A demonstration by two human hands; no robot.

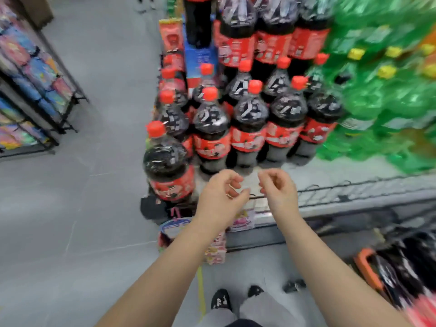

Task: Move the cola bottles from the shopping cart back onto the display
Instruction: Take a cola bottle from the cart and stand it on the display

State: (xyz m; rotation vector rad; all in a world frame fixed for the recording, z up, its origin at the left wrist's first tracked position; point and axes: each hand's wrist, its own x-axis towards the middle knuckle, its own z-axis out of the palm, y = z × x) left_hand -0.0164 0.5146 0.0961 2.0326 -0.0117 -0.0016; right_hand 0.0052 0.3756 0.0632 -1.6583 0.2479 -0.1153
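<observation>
Several large cola bottles (247, 123) with red caps and red labels stand in rows on the grey display shelf (335, 171). One cola bottle (168, 161) stands alone at the shelf's front left corner. My left hand (220, 194) and my right hand (278, 187) hover side by side just in front of the front row, fingers loosely curled, holding nothing. At the lower right the shopping cart (368, 267) with an orange rim holds dark cola bottles (408, 263), blurred.
Green soda bottles (382, 95) with yellow caps fill the shelf to the right of the cola. A rack of colourful packaged goods (28, 90) stands across the grey floor aisle on the left. Colourful boxes (214, 246) sit under the shelf front. My shoes (220, 299) are below.
</observation>
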